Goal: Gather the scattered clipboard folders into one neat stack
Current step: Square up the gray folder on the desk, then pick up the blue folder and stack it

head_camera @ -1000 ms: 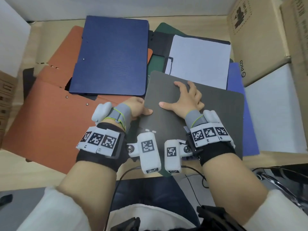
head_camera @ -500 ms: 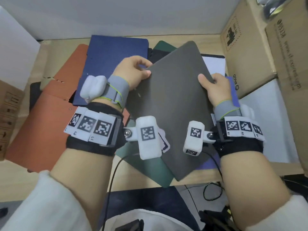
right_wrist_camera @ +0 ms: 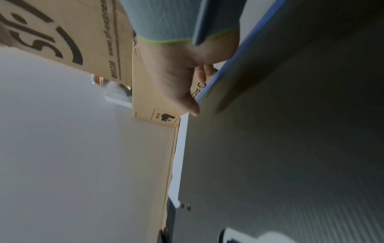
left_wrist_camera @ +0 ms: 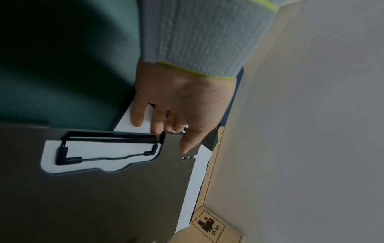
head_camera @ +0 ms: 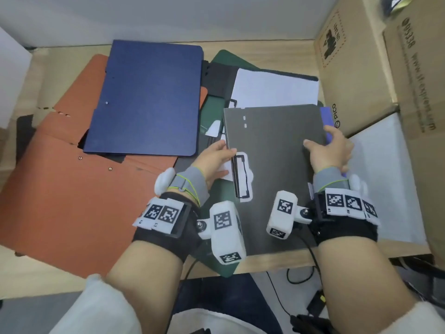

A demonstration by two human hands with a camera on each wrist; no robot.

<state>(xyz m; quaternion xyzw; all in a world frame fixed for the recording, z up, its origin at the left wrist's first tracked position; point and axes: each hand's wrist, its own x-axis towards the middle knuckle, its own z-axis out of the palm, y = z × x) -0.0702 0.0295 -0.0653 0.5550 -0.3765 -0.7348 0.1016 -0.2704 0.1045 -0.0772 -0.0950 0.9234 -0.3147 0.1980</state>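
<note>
Grey clipboard folder (head_camera: 272,165): held between both hands. Left hand (head_camera: 214,160) pinches its left edge beside the clip; right hand (head_camera: 330,150) grasps its right edge.

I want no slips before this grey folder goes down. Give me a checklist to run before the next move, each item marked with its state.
1. Left hand grips the grey folder at its left edge: ok.
2. Right hand grips its right edge: ok.
3. Clip faces up: ok.
4. Folder squared with the green folder below: not ok, the green sticks out askew.
5. Loose white paper tucked in: not ok.
6. Navy folder and orange folder gathered: not ok.
</note>
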